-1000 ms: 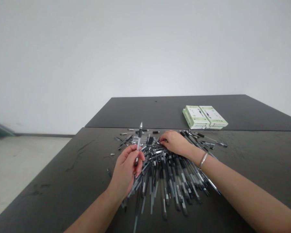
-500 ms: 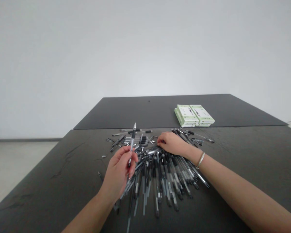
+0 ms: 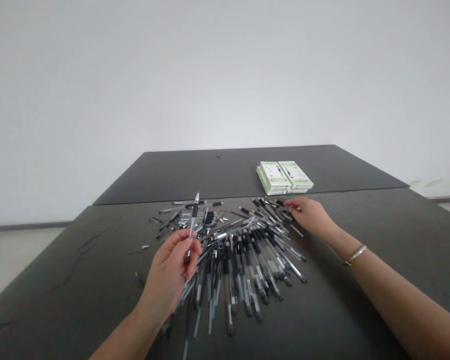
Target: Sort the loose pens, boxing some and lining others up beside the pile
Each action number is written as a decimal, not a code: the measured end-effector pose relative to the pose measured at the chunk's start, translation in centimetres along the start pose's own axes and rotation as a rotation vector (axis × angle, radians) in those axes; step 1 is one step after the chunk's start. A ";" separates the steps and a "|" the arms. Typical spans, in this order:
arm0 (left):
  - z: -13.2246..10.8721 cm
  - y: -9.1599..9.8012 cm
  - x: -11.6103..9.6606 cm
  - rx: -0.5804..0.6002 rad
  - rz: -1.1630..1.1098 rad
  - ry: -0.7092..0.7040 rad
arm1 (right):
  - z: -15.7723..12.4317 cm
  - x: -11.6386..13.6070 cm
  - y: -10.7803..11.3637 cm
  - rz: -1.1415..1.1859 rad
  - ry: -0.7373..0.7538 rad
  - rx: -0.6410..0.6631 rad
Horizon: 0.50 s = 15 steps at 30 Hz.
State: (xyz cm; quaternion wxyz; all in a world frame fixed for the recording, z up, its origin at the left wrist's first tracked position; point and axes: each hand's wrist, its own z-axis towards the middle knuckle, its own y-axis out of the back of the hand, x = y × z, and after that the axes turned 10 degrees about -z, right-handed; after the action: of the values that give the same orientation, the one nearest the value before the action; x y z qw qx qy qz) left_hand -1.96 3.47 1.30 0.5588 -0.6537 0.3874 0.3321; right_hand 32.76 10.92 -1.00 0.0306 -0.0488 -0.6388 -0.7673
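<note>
My left hand (image 3: 169, 267) is closed around a clear-barrelled pen (image 3: 194, 214) with a black grip, its tip pointing up and away from me. At the right side of the spread of pens, my right hand (image 3: 312, 216) has its fingers closed on another black-gripped pen (image 3: 279, 202) lying at the table's far right of the pile; its other end is mostly hidden by the hand. Between my hands fans a heap of loose pens and pen parts (image 3: 257, 252), with clear barrels, black grips and thin refills.
Green-and-white boxes (image 3: 273, 175) are stacked on the far table section, behind the pens. A small white pen part (image 3: 145, 246) lies left of the heap. Two dark table sections meet at a seam, and a pale wall (image 3: 225, 75) stands behind.
My right hand has moved right, from the top middle of the heap to the pen at its right edge. My left hand still holds its pen upright. The view has shifted slightly right.
</note>
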 end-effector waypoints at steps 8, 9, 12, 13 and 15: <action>0.0 0.2 0.2 0.003 0.005 0.005 | -0.4 0.2 -0.1 -0.038 0.112 0.082; 0.0 0.2 0.2 0.006 0.006 0.008 | -0.4 0.2 -0.1 -0.048 0.115 0.090; -0.1 0.3 0.2 0.020 0.017 0.019 | -0.3 0.3 0.1 -0.091 0.141 0.104; 0.0 0.3 0.3 0.025 0.022 0.020 | -0.3 0.3 0.1 -0.105 0.145 0.110; 0.0 0.3 0.4 0.040 0.036 0.023 | -0.3 0.3 0.1 -0.122 0.131 0.129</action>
State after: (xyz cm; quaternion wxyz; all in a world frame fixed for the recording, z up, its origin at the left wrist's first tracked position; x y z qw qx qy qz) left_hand -2.07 3.37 0.81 0.5611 -0.6391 0.4121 0.3269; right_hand 32.42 10.63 -0.94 0.0288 0.0425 -0.6853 -0.7264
